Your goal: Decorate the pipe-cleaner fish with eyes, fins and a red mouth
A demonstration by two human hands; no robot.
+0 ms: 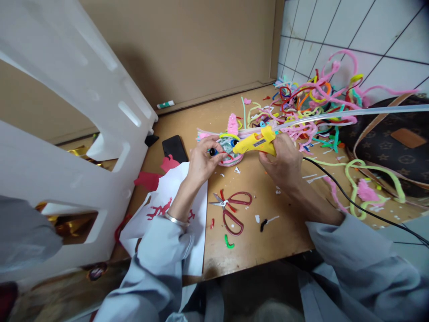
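Observation:
My right hand [283,163] grips a yellow glue gun [256,142] with a long clear glue stick [351,114] running out its back; the nozzle points left at a round craft piece [229,150] with a pink ear and blue eyes. My left hand [201,161] pinches a small black bead against the left side of that piece. Both hands rest over the brown wooden tabletop [268,232].
Red-handled scissors [231,208] lie open near the front edge. A pile of coloured pipe cleaners [311,105] and a brown bag [392,143] sit to the right. A black phone [174,148], white paper with red cutouts [167,210], a black cord [362,208] and a white plastic stool [67,134] are around.

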